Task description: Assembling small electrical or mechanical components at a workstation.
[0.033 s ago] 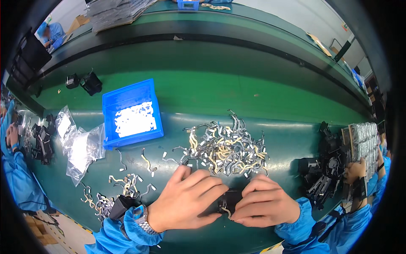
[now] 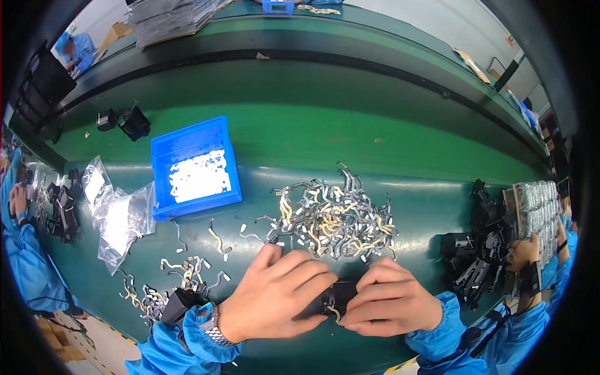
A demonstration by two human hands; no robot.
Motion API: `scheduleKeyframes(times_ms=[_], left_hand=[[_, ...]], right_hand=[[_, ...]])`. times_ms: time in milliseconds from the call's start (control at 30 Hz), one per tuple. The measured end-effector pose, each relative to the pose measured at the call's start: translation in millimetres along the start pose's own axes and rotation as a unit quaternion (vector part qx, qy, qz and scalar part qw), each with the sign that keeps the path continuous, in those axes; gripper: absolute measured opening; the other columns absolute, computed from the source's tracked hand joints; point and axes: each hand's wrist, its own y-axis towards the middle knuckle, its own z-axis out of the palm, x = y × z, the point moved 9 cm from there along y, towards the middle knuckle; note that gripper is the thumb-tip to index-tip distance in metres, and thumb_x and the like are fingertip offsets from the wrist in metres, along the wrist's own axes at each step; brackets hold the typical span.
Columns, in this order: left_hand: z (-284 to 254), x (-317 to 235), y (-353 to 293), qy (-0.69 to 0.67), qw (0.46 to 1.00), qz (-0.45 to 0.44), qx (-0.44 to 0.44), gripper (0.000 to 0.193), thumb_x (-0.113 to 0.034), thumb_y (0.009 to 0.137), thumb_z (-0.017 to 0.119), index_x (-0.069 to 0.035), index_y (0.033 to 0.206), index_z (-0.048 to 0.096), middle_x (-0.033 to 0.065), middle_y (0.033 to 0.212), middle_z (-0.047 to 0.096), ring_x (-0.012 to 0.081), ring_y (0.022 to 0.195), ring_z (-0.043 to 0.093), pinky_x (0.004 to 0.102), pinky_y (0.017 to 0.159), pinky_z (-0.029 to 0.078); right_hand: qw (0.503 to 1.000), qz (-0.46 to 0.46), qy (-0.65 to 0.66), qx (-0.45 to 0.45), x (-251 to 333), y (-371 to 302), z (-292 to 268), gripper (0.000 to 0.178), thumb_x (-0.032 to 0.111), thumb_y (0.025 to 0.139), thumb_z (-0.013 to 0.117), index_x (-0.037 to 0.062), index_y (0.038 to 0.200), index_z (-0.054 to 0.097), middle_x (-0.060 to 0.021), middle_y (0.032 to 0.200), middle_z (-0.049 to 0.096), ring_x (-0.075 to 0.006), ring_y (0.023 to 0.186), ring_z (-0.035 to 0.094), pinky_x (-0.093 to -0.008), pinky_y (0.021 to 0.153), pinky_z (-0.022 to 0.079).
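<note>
Between my hands, close to the table's near side, is a black plastic part (image 2: 342, 291), mostly covered by fingers. My left hand (image 2: 275, 295), with a metal-band watch at its wrist, is closed on that part from the left. From the right, my right hand (image 2: 392, 299) has thumb and fingertips pinched at the end of a short pale cable (image 2: 334, 310), which runs out from the black part. Just beyond my hands lies a heap of short cables (image 2: 337, 219), grey, black and cream, with small white connectors.
A blue bin (image 2: 235, 164) holding small white pieces stands at left. Beside it lie clear plastic bags (image 2: 119, 215); nearer is a smaller cable pile (image 2: 153, 303). Black plastic parts (image 2: 481, 250) are heaped at right, near a co-worker's hand (image 2: 525, 251). Another co-worker's hand (image 2: 19, 199) shows far left.
</note>
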Motion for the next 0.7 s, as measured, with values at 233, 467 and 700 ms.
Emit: scheduleKeyframes(times_ms=[233,467,700], left_hand=[[-2.4,-3.4,0.3,0.011,1.000,0.006,-0.011,0.055,-0.039,0.069,0.090,-0.017,0.116,0.074,-0.0014,0.117,0.070,0.0218,0.107,0.063,0.0402,0.086,0.042],[-15.8,5.2,0.4,-0.046,0.998,0.015,-0.040,0.034,-0.028,0.070,0.092,-0.019,0.098,0.074,-0.0051,0.108,0.069,0.0210,0.102,0.063,0.0407,0.085,0.040],[-8.7,-4.7,-3.5,-0.019,0.996,0.068,-0.057,0.019,-0.023,0.077,0.088,-0.018,0.091,0.075,-0.0069,0.099,0.068,0.0190,0.100,0.062,0.0401,0.082,0.039]], right_hand=[[0.996,0.020,-0.068,-0.063,2.6,0.0,4.3,0.021,0.018,0.075,0.092,0.0158,0.095,0.084,0.0065,0.093,0.076,-0.0167,0.086,0.064,-0.0337,0.079,0.049],[0.996,0.024,-0.056,-0.058,-3.0,-0.2,2.1,0.023,0.016,0.079,0.089,0.0152,0.101,0.082,0.0027,0.094,0.073,-0.0187,0.089,0.065,-0.0324,0.080,0.049],[0.997,0.030,-0.060,-0.049,-3.9,1.3,2.1,0.025,0.021,0.079,0.091,0.0148,0.101,0.081,0.0025,0.104,0.072,-0.0185,0.090,0.065,-0.0317,0.082,0.050]])
